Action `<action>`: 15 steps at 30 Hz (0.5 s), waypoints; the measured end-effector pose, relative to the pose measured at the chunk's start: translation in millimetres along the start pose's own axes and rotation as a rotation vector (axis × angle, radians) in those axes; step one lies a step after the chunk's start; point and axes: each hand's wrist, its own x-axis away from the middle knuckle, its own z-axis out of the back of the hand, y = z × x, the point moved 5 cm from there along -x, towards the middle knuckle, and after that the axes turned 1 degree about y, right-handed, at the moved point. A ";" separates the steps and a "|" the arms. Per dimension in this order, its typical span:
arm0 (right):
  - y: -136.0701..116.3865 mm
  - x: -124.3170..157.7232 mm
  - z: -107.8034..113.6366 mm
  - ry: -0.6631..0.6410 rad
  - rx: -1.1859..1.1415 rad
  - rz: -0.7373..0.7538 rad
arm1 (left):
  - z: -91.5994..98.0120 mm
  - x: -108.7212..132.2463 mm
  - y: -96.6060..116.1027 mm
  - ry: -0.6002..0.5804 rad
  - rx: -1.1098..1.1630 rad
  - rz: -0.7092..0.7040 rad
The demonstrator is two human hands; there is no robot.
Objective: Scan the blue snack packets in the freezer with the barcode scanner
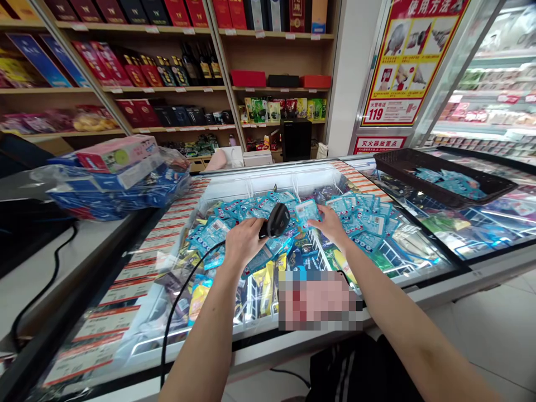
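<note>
My left hand [246, 241] is wrapped round the handle of a black barcode scanner [278, 220], whose cable [184, 293] runs down along my forearm. Its head faces right, toward a small light-blue packet [307, 212]. My right hand [330, 224] pinches that packet by its right edge, with a pale printed panel showing. Many similar blue packets [371, 223] lie spread over the glass top of a chest freezer [142, 329], on both sides of my hands. Below the glass, colourful bags [264, 287] sit in wire baskets.
A black tray [494, 187] with more blue packets stands at the right on the freezer. Plastic-wrapped blue boxes [104, 192] are stacked at the left. A blurred-out flat object [320, 301] lies at the front edge. Shelves with bottles and boxes [167, 72] line the back.
</note>
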 end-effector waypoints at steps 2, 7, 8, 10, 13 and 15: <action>1.7 -0.5 7.7 0.031 -0.054 -0.015 | -1.0 -0.3 2.1 0.006 0.016 -0.017; 8.5 -0.3 13.9 0.058 -0.265 -0.010 | -0.6 -1.2 7.8 0.021 0.071 -0.049; 11.3 -0.5 12.4 0.048 -0.303 -0.029 | 0.0 -1.3 8.7 0.022 0.081 -0.053; 16.7 -1.3 9.2 0.040 -0.347 -0.065 | 1.2 -1.5 10.2 0.019 0.093 -0.061; 21.0 -2.3 7.5 0.060 -0.339 -0.071 | 1.7 -1.5 11.9 0.006 0.098 -0.068; 20.5 -2.6 8.5 0.086 -0.249 -0.023 | 1.4 -1.5 12.5 0.003 0.101 -0.071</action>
